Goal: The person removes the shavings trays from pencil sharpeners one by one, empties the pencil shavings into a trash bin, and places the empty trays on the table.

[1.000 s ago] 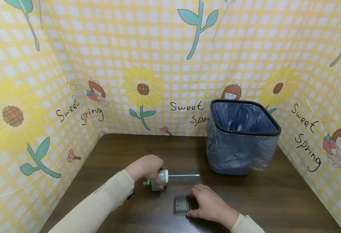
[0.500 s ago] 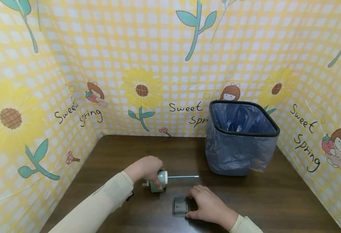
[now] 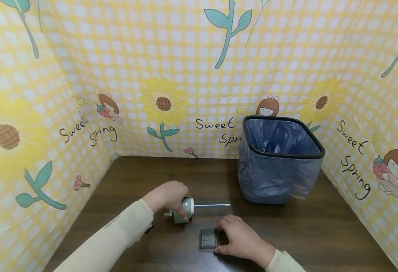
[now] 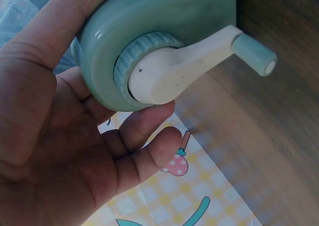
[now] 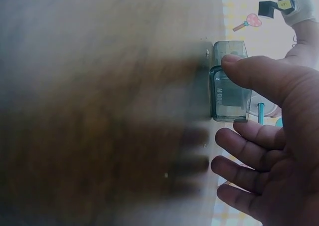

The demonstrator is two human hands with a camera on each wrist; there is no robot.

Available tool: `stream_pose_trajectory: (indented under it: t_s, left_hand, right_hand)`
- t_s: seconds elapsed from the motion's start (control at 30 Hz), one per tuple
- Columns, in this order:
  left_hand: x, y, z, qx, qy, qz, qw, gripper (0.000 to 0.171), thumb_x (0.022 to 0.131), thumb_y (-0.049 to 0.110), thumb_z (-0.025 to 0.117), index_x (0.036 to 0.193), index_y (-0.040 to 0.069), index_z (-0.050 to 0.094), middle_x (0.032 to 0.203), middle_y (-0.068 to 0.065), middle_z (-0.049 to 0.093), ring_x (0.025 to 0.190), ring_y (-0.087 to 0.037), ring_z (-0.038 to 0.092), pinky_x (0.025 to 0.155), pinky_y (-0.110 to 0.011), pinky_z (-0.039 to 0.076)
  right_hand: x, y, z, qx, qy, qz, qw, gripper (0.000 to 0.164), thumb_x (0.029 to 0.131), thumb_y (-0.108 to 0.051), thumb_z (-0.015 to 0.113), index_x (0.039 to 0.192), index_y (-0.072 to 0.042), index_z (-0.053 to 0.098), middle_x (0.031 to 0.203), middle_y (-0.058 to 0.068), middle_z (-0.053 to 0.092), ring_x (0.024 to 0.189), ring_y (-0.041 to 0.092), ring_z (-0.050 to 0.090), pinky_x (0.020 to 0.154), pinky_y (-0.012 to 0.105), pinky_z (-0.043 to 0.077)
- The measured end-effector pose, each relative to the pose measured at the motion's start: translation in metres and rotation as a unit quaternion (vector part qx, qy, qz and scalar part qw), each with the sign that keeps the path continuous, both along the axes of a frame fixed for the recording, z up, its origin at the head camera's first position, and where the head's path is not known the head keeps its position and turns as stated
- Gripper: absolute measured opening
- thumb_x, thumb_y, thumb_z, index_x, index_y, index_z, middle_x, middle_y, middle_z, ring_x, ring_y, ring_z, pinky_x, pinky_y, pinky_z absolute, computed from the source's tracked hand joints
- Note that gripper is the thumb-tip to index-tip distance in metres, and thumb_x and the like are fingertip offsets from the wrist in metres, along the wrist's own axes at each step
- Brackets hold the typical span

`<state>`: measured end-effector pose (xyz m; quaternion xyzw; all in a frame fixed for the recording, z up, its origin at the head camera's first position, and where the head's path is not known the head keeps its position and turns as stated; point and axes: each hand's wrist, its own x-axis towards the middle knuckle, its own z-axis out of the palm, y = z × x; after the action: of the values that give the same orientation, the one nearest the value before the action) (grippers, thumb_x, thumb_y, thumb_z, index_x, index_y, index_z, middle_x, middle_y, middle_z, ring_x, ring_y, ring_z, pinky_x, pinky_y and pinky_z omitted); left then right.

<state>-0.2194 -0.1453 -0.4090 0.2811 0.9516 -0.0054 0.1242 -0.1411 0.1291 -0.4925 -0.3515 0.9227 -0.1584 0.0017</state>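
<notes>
My left hand (image 3: 172, 197) grips a green hand-crank pencil sharpener (image 3: 182, 216) from above on the table. Its pale crank (image 4: 179, 71) with a green knob fills the middle of the left wrist view. From the sharpener's white front, a thin bluish pencil (image 3: 212, 205) sticks out to the right. Closer to me, my right hand (image 3: 243, 238) holds a clear grey shavings drawer (image 3: 208, 240) between thumb and fingers, apart from the sharpener. The right wrist view shows the thumb across the drawer's side, with the lower fingers extended beside it. The sharpener's far side is hidden by the left hand.
A bin (image 3: 280, 177) lined with a bluish translucent bag stands at the back right of the dark wooden table (image 3: 144, 172). Yellow checked sheeting (image 3: 171, 56) with printed flowers walls in the back and both sides. Small specks (image 5: 166, 175) lie near the right hand.
</notes>
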Motion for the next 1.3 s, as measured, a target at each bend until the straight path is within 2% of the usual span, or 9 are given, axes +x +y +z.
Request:
stream_pose_trajectory:
  t_s: [0.33, 0.53, 0.6, 0.67, 0.8, 0.97, 1.07, 1.17, 1.3]
  left_hand:
    - [-0.002, -0.001, -0.001, -0.004, 0.005, -0.004, 1.0, 0.059, 0.068, 0.057, 0.09, 0.108, 0.017, 0.075, 0.085, 0.011, 0.063, 0.075, -0.009, 0.055, 0.071, -0.031, 0.051]
    - [0.0, -0.01, -0.006, 0.004, 0.032, -0.02, 0.9993, 0.055, 0.068, 0.058, 0.089, 0.104, 0.019, 0.075, 0.086, 0.012, 0.063, 0.077, -0.01, 0.054, 0.07, -0.031, 0.049]
    - [0.002, -0.013, -0.008, 0.007, 0.044, -0.028, 0.9986, 0.056, 0.068, 0.057, 0.09, 0.106, 0.018, 0.075, 0.092, 0.01, 0.066, 0.082, -0.013, 0.057, 0.074, -0.033, 0.051]
    - [0.004, -0.016, -0.009, 0.004, 0.056, -0.034, 0.9978, 0.06, 0.07, 0.057, 0.089, 0.112, 0.016, 0.074, 0.104, 0.005, 0.07, 0.095, -0.018, 0.063, 0.085, -0.036, 0.054]
    - [0.008, -0.016, -0.013, 0.01, 0.069, -0.034, 0.997, 0.064, 0.07, 0.055, 0.089, 0.116, 0.014, 0.074, 0.12, -0.002, 0.072, 0.117, -0.03, 0.063, 0.103, -0.046, 0.05]
    - [0.011, -0.015, -0.017, 0.033, 0.073, -0.011, 0.9967, 0.064, 0.071, 0.052, 0.09, 0.119, 0.014, 0.073, 0.126, -0.005, 0.07, 0.127, -0.036, 0.058, 0.103, -0.058, 0.046]
    - [0.015, -0.014, -0.02, 0.049, 0.085, -0.002, 0.9952, 0.063, 0.072, 0.05, 0.088, 0.119, 0.012, 0.072, 0.125, -0.006, 0.07, 0.122, -0.034, 0.059, 0.102, -0.06, 0.046]
    - [0.019, -0.013, -0.025, 0.07, 0.099, 0.002, 0.9926, 0.062, 0.072, 0.048, 0.087, 0.119, 0.011, 0.071, 0.119, -0.004, 0.07, 0.111, -0.028, 0.06, 0.093, -0.057, 0.048]
    - [0.023, -0.015, -0.031, 0.089, 0.108, 0.009, 0.9901, 0.068, 0.074, 0.047, 0.084, 0.127, 0.009, 0.066, 0.12, -0.004, 0.068, 0.107, -0.023, 0.057, 0.089, -0.052, 0.047]
  right_hand:
    - [0.003, -0.002, 0.003, 0.012, 0.03, 0.014, 0.999, 0.055, 0.079, -0.054, 0.083, 0.115, -0.017, 0.067, 0.107, -0.009, 0.064, 0.105, 0.013, 0.059, 0.101, 0.044, 0.049]
    - [0.004, 0.0, 0.002, 0.01, 0.042, 0.017, 0.999, 0.061, 0.08, -0.058, 0.081, 0.12, -0.016, 0.065, 0.113, -0.007, 0.061, 0.111, 0.016, 0.059, 0.103, 0.046, 0.048]
    - [0.004, 0.001, 0.002, 0.01, 0.045, 0.017, 0.999, 0.064, 0.08, -0.061, 0.08, 0.123, -0.016, 0.064, 0.116, -0.006, 0.061, 0.114, 0.018, 0.059, 0.105, 0.047, 0.048]
    - [0.004, 0.002, 0.002, 0.013, 0.051, 0.02, 0.998, 0.069, 0.081, -0.063, 0.078, 0.127, -0.015, 0.062, 0.119, -0.004, 0.061, 0.116, 0.02, 0.059, 0.105, 0.048, 0.048]
    - [0.003, 0.004, 0.003, 0.018, 0.066, 0.03, 0.997, 0.078, 0.081, -0.068, 0.075, 0.133, -0.013, 0.06, 0.124, -0.002, 0.061, 0.118, 0.019, 0.058, 0.105, 0.048, 0.048]
    - [0.0, 0.009, 0.009, 0.014, 0.078, 0.037, 0.996, 0.08, 0.08, -0.066, 0.078, 0.137, -0.013, 0.058, 0.127, -0.003, 0.061, 0.12, 0.018, 0.057, 0.107, 0.046, 0.046]
    - [-0.002, 0.011, 0.013, 0.011, 0.085, 0.035, 0.996, 0.077, 0.081, -0.061, 0.08, 0.138, -0.014, 0.057, 0.128, -0.002, 0.06, 0.123, 0.018, 0.056, 0.109, 0.045, 0.044]
    - [-0.002, 0.012, 0.016, 0.0, 0.102, 0.036, 0.994, 0.074, 0.082, -0.059, 0.08, 0.136, -0.015, 0.058, 0.127, -0.002, 0.06, 0.122, 0.018, 0.056, 0.109, 0.044, 0.044]
    - [-0.002, 0.012, 0.019, -0.021, 0.133, 0.038, 0.99, 0.067, 0.084, -0.055, 0.08, 0.134, -0.016, 0.059, 0.126, -0.002, 0.061, 0.121, 0.018, 0.057, 0.106, 0.044, 0.046]
